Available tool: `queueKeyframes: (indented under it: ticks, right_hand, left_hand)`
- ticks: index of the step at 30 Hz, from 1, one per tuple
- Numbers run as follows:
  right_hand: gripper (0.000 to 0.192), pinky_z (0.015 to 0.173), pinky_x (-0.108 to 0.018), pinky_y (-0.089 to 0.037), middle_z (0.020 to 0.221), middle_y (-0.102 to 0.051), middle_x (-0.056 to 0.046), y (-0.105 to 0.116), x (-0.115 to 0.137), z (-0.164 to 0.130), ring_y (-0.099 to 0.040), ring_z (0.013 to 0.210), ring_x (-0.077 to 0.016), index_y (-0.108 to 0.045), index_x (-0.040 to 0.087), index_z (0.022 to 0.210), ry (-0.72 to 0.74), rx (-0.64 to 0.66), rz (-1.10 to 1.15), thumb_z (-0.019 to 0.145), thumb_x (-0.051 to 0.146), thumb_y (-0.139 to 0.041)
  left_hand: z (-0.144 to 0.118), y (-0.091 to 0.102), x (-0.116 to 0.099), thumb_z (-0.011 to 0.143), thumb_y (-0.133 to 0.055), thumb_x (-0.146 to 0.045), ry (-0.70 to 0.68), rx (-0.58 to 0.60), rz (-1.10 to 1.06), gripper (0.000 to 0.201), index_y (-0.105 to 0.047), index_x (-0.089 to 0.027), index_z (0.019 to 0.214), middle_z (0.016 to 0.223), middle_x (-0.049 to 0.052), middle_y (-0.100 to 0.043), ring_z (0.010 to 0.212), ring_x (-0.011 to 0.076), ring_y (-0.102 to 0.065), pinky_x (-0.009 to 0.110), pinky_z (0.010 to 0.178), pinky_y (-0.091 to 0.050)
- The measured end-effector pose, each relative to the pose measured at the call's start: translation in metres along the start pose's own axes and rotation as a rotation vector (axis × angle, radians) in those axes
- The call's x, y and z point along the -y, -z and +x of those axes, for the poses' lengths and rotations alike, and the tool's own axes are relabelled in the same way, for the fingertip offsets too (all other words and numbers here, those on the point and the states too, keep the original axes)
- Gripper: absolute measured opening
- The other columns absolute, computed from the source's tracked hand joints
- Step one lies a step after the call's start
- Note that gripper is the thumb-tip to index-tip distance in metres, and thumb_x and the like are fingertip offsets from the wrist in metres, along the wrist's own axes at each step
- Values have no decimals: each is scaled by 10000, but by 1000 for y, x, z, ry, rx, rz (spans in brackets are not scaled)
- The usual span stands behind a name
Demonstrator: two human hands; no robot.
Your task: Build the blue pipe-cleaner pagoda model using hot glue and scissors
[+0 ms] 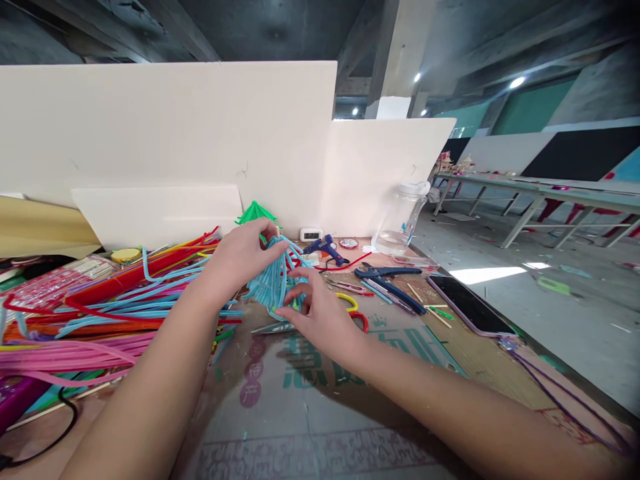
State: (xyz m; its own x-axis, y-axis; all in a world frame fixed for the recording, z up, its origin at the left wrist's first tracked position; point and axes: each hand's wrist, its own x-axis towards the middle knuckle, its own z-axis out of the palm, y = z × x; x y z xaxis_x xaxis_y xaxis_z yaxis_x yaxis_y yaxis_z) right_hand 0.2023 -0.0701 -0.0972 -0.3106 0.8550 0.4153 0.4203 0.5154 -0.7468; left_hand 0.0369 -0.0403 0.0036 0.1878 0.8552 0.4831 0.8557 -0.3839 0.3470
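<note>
The left hand (240, 257) pinches the top of the blue pipe-cleaner bundle (273, 280), its long axis running down toward the right hand (320, 313), whose loosely open fingers touch its lower end.

Blue glue gun (325, 248), pliers (387, 272), phone (469, 305) and plastic jar (403, 217) lie on the bench; loose pipe cleaners (90, 313) are heaped at left.
</note>
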Motion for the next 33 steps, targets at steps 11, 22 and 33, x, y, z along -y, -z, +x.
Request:
queueKeyframes:
  ticks: [11,22,33]
  right_hand:
    - [797,598,-324,-439,1222,-602,-145,-3,-9,-5,-638,940,-266,-175,186,1511,241,-21,-494,879,322,-641]
    - [571,623,-294,-467,1018,-682,-73,-6,-10,-4,-574,639,-143,-329,195,1496,168,-85,-256,940,210,-458]
    - [373,600,-278,-377,930,-709,-38,0,-7,-5,-618,676,-161,-478,179,1322,233,-58,-317,951,212,-471]
  left_hand:
    - [-1,-1,-4,844,-541,-478,26,0,47,283,-606,-217,931,840,26,-656,729,202,-587,297,643,-371]
    - [1,1,7,853,-535,-510,4,2,2,312,-604,-215,928,835,21,-662,708,194,-592,297,655,-391]
    - [0,2,4,848,-538,-498,8,16,14,301,-604,-217,933,844,22,-665,732,201,-600,299,662,-398]
